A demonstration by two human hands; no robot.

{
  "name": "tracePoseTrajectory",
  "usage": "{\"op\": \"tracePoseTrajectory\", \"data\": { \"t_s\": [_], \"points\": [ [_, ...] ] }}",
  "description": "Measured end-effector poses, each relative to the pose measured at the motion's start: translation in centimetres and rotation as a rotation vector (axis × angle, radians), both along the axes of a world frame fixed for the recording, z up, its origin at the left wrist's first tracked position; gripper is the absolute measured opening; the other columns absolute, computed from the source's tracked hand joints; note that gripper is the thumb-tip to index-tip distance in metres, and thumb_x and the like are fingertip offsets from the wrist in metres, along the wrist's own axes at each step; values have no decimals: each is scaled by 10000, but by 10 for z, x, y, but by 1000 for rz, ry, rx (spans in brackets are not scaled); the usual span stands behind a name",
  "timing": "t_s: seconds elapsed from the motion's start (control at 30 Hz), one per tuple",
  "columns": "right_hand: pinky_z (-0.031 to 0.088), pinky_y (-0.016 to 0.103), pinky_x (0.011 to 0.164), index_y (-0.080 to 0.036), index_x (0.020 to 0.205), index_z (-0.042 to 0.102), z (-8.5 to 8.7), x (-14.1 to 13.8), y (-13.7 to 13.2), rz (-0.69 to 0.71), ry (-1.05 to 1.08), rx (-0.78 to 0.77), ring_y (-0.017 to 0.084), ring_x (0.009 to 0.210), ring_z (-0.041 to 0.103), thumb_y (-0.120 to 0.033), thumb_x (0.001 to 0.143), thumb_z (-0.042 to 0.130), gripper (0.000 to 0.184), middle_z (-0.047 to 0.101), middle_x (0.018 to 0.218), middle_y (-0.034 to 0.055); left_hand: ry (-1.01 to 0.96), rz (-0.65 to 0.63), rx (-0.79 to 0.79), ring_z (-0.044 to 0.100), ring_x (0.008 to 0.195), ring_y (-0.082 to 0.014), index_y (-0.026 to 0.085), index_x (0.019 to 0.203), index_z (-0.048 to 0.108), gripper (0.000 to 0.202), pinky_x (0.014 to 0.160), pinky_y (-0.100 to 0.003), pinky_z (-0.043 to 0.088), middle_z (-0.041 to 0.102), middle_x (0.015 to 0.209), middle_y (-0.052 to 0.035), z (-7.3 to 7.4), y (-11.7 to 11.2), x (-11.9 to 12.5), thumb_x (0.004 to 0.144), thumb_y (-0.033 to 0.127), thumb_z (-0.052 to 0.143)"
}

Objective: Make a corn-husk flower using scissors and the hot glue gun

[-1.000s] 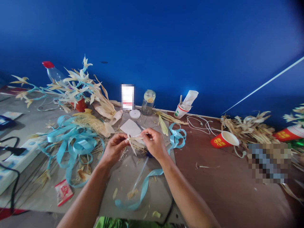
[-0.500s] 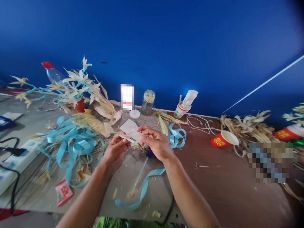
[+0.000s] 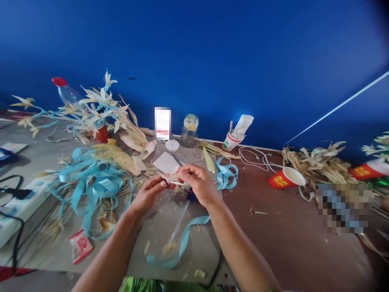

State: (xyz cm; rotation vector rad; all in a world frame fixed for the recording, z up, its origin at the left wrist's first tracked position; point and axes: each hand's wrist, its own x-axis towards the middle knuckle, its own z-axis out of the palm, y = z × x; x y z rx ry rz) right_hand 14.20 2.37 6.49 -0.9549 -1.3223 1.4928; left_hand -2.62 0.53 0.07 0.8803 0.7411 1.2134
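Over the middle of the table, my left hand (image 3: 150,194) pinches the lower left end of a pale corn husk piece (image 3: 172,177). The fingers of my right hand (image 3: 197,183) close on its other end. The husk is thin and cream-coloured, with pointed strips. Just behind it lies a white square of paper (image 3: 165,162). A dark blue object (image 3: 192,195) sits under my right hand, mostly hidden. Below my hands runs a loose light-blue ribbon (image 3: 186,239), beside a thin clear stick (image 3: 180,222).
Left stand husk flowers on blue-wrapped stems (image 3: 103,99), near a heap of blue ribbon (image 3: 105,184) and a power strip (image 3: 30,202). At the back are a glass jar (image 3: 189,132) and a white cup (image 3: 232,140). A red paper cup (image 3: 285,178) tips over at right.
The husk piece has turned between my hands and now shows a narrower, folded shape. My left hand has shifted slightly, its fingers still near my right hand.
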Motion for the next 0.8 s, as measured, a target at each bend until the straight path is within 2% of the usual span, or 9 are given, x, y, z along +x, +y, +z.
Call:
{"op": "tracePoseTrajectory", "data": {
  "t_s": [0.13, 0.3, 0.43, 0.57, 0.63, 0.8],
  "points": [
    [382, 214, 578, -167, 709, 602, 2, 3, -1, 101, -56, 66, 102, 605, 494, -312, 757, 591, 153, 573, 662, -8, 81, -24, 3, 609, 757, -189, 153, 840, 698, 218, 758, -305, 423, 690, 808, -66, -5, 1, -5, 673, 293, 702],
    [374, 209, 543, -165, 704, 589, 4, 3, -3, 114, -95, 82, 94, 568, 504, -325, 756, 592, 168, 566, 664, -10, 159, 18, 3, 588, 684, -153, 170, 809, 707, 198, 694, -263, 413, 680, 728, -31, -12, 2, -8, 660, 299, 715],
    [338, 205, 489, -166, 731, 586, 4, 11, 1, -46, -89, 105, 70, 492, 442, -331, 762, 583, 168, 542, 662, -18, 146, 106, 6, 570, 719, -141, 181, 779, 707, 158, 695, -248, 406, 679, 786, -24, -13, 3, -8, 657, 282, 718],
    [319, 205, 483, -171, 733, 594, 1, 20, 8, -253, -167, 186, 78, 479, 393, -342, 768, 567, 177, 462, 547, -44, 104, 113, 15, 561, 706, -139, 174, 749, 711, 149, 698, -248, 405, 669, 741, -27, -10, 3, -4, 666, 297, 711],
    [318, 206, 487, -165, 727, 603, -1, 21, 10, -291, -275, 215, 83, 489, 397, -337, 765, 563, 181, 467, 542, -41, 70, 104, 13, 557, 691, -134, 174, 810, 717, 187, 690, -245, 406, 667, 745, -32, -7, 2, -2, 661, 286, 716],
    [324, 203, 498, -153, 725, 621, -5, 14, 10, -170, -446, 207, 91, 521, 428, -332, 758, 552, 195, 515, 582, -23, -27, 78, -24, 565, 712, -135, 194, 1082, 648, 440, 688, -245, 410, 656, 831, -43, -2, 1, 2, 653, 256, 723]
  ]
}}
